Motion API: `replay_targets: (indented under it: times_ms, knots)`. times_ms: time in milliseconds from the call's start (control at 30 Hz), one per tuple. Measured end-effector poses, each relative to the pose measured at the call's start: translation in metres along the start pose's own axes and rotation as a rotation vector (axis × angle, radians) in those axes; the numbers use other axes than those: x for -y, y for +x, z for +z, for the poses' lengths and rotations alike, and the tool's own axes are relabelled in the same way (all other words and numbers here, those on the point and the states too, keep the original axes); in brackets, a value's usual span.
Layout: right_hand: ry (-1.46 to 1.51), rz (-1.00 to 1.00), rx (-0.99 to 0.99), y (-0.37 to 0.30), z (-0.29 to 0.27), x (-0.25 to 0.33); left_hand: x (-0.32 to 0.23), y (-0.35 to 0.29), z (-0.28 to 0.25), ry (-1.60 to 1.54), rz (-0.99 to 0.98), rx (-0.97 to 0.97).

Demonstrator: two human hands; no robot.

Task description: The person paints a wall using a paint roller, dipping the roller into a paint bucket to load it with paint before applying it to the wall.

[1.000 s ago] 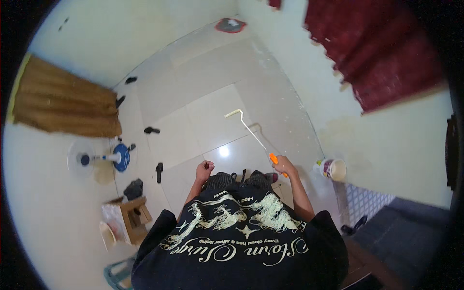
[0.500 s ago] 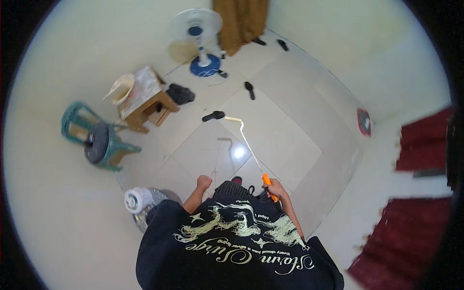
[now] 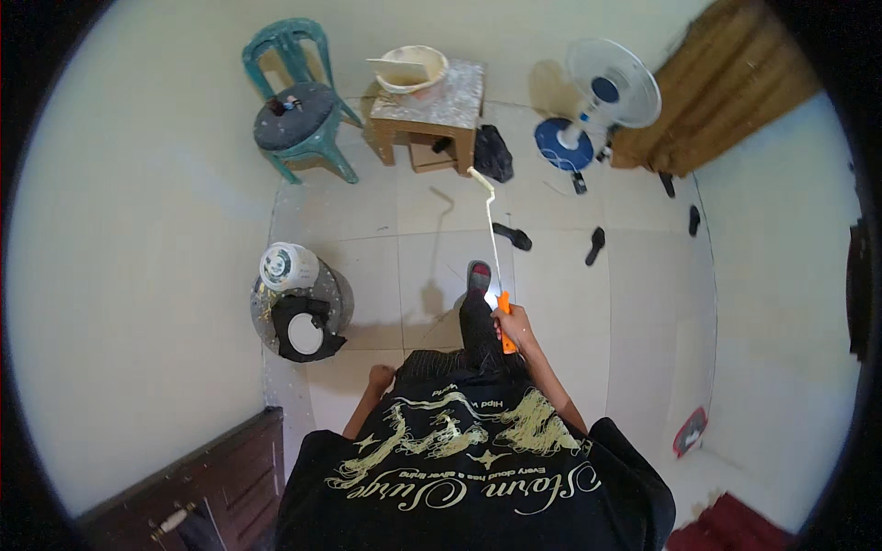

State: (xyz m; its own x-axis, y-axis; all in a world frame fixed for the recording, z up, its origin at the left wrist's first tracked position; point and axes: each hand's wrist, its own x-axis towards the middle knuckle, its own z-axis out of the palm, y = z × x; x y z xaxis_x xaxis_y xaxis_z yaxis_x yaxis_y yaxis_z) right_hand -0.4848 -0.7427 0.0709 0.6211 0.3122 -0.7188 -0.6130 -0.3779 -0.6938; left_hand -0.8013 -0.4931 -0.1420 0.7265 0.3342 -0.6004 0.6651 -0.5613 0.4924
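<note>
From where I stand, the person's right hand (image 3: 513,326) is wrapped firmly round the orange handle (image 3: 504,301) of a small paint roller (image 3: 494,241), which is up in the air ahead of the body. Its shadow falls on the tiles well to one side, so I'd guess it is held high to keep the pale roller sleeve (image 3: 481,180) off the floor. Gripping by the handle probably leaves the thin rod free to reach ahead.

The wooden table (image 3: 466,90) bears a white bucket (image 3: 430,90) with a flat pale board (image 3: 401,69) lying across its mouth, perhaps set up there to spare bending. A white tub (image 3: 288,268) sits on a round grey surface (image 3: 341,296) to the left, likely to be within easy reach.

The right forearm slants inward from the elbow, the roller pointing away, nearly in line with the leg stretched forward. The left hand (image 3: 381,376) hangs low beside the thigh, apart from everything; it looks curled, but I can't tell whether it is closed
</note>
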Motion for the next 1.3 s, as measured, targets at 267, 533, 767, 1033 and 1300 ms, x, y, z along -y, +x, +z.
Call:
replay_targets:
  times_ms: [267, 533, 767, 1033, 1300]
  knots:
    - [-0.100, -0.145, 0.132, 0.095, -0.016, 0.133, 0.021, 0.043, 0.002, 0.151, 0.108, -0.171]
    - [-0.194, -0.335, 0.058, 0.151, -0.019, 0.247, -0.080, 0.121, -0.075, -0.667, -0.248, -0.489]
    - [-0.502, -0.309, 0.006, 0.200, 0.002, 0.363, -0.139, 0.152, -0.181, -1.100, -0.579, -0.475]
    - [-0.559, -0.249, 0.013, 0.256, 0.049, 0.470, -0.094, 0.281, -0.274, -1.167, -0.456, -0.460]
    - [-0.736, -0.136, 0.094, 0.320, 0.080, 0.557, -0.164, 0.429, -0.449, -0.803, -0.072, -0.575]
